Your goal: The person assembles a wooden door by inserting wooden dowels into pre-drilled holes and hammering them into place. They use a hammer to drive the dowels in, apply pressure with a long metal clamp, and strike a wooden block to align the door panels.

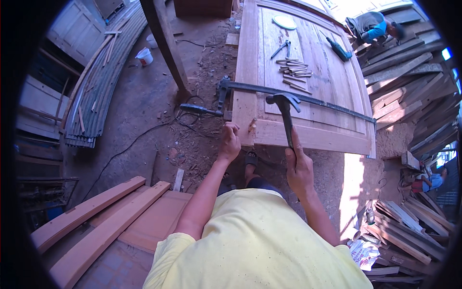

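Observation:
My right hand (300, 168) grips the handle of a claw hammer (286, 107), its dark head raised over the near end of a wooden panel door (308, 136). Beside the door's near left corner, my left hand (230, 142) is closed; whatever its fingers may hold is hidden. A long bar clamp (303, 99) spans the door's width, its screw handle (199, 110) sticking out to the left. Close to my left hand, a small wooden stub (252, 126) shows at the corner joint. Several wooden wedges (294, 72) lie piled on the door past the clamp.
Pincers (283, 48), a green power drill (340, 49) and a pale round disc (284, 22) rest on the door. Left stand a post (166, 45) and a white bucket (144, 56); a cable (130, 144) crosses the floor. Stacked timber (404, 67) and another person (375, 28) are at right.

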A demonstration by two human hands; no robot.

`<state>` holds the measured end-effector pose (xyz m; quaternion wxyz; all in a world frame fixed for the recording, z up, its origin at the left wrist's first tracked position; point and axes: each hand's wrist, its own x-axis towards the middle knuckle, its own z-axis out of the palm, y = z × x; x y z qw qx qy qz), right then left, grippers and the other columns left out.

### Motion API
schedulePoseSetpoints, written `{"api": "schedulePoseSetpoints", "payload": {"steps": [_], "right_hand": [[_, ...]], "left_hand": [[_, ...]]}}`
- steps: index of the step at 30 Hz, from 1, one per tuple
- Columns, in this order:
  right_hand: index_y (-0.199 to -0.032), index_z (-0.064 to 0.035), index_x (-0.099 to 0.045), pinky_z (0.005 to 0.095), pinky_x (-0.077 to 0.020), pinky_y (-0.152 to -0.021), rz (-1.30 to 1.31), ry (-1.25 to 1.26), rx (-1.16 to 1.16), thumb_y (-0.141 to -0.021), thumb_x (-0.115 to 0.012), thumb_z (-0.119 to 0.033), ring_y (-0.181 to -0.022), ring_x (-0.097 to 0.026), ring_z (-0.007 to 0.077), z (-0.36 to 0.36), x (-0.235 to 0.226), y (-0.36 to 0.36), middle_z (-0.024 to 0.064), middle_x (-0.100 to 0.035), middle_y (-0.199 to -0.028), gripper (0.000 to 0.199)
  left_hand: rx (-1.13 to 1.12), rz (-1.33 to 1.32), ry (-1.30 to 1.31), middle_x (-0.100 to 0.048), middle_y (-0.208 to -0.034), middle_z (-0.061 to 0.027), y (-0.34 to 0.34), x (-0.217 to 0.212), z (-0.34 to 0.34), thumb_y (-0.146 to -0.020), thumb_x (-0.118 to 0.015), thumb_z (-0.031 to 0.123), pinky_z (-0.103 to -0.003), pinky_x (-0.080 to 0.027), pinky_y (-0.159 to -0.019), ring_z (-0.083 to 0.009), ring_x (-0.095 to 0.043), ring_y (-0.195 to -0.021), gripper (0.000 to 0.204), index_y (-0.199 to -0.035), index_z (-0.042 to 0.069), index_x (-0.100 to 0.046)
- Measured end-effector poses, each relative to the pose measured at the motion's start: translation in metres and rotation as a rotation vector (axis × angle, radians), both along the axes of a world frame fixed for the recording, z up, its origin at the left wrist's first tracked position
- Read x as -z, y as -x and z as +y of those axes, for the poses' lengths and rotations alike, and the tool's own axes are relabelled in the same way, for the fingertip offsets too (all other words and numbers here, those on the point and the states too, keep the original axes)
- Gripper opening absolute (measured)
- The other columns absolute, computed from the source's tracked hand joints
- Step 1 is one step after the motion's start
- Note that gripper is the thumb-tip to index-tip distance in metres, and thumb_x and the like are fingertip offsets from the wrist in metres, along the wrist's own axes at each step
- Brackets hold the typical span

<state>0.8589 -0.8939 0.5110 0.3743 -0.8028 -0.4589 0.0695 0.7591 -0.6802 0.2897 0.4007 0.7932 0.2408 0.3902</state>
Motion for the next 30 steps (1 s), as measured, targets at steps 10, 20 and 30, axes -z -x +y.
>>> {"api": "schedulePoseSetpoints", "payload": {"steps": [10, 20, 30], "right_hand": [[-0.170, -0.0250, -0.023, 0.0386, -0.0501, -0.059, -0.067, 0.284, 0.034, -0.108, -0.056, -0.014, -0.056, -0.060, 0.0319, -0.001, 0.066, -0.017, 0.0167, -0.054, -0.064, 0.071], [-0.168, -0.0186, -0.028, 0.0434, -0.0433, -0.053, -0.169, -0.174, -0.026, -0.109, -0.054, -0.018, -0.053, -0.057, 0.0343, -0.028, 0.068, 0.009, 0.0180, -0.056, -0.065, 0.065], [-0.167, -0.0378, -0.025, 0.0562, -0.0471, -0.067, 0.272, 0.377, 0.024, -0.109, -0.055, -0.031, -0.071, -0.066, 0.0481, -0.105, 0.055, -0.046, 0.0267, -0.064, -0.074, 0.066]], "left_hand": [[-0.002, -0.070, 0.051, -0.050, -0.102, -0.0170, -0.003, -0.006, -0.001, -0.090, -0.047, -0.012, -0.046, -0.046, -0.090, -0.0371, -0.055, -0.096, 0.022, -0.105, 0.003, -0.039], [0.017, -0.108, 0.214, -0.051, -0.102, -0.0154, -0.005, -0.005, -0.002, -0.089, -0.044, -0.013, -0.041, -0.050, -0.092, -0.0323, -0.057, -0.096, 0.023, -0.106, 0.002, -0.039], [-0.209, 0.065, -0.036, -0.059, -0.109, -0.0168, -0.022, -0.059, -0.020, -0.092, -0.056, 0.001, -0.045, -0.048, -0.096, -0.0344, -0.059, -0.101, 0.023, -0.115, 0.002, -0.057]]}}
